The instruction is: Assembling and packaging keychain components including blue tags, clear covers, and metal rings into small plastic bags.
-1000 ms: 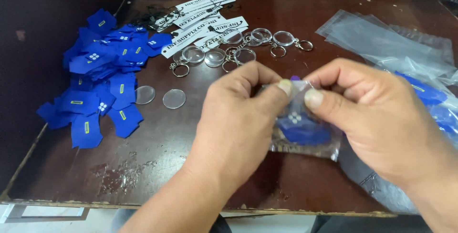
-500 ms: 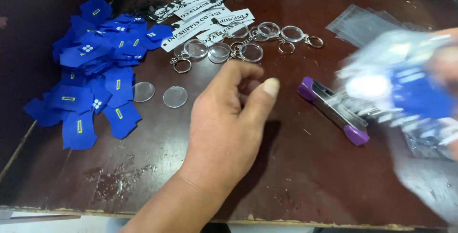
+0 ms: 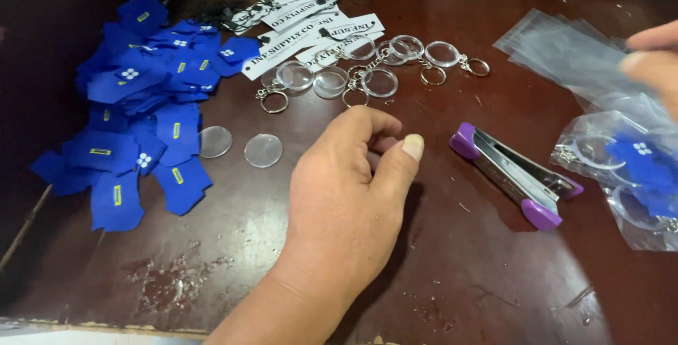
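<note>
Blue tags: a loose heap of small blue fabric pieces sprawls over the far left of the dark worktop, some showing a yellow mark, some a white flower shape.
Clear discs: two flat transparent rounds lie side by side just right of the heap, apart from everything else.
Paper labels: white printed strips fan out at the back, overlapping each other.
Keyrings: a cluster of clear round capsules on metal rings sits just in front of the labels, touching one another.
Left hand: in the middle of the worktop, palm down, fingers curled loosely under, thumb stretched forward. It grips nothing; it sits near the keyrings and left of the stapler, touching neither.
Stapler: a metal one with purple ends lies slantwise on the worktop, between the two hands, untouched.
Empty bags: a stack of clear plastic sleeves lies at the back right.
Filled bags: clear bags with blue pieces and rings inside lie at the right edge, in front of the sleeves.
Right hand: only fingertips show at the right edge, blurred, over the empty bags; whether they pinch one, I cannot tell.
</note>
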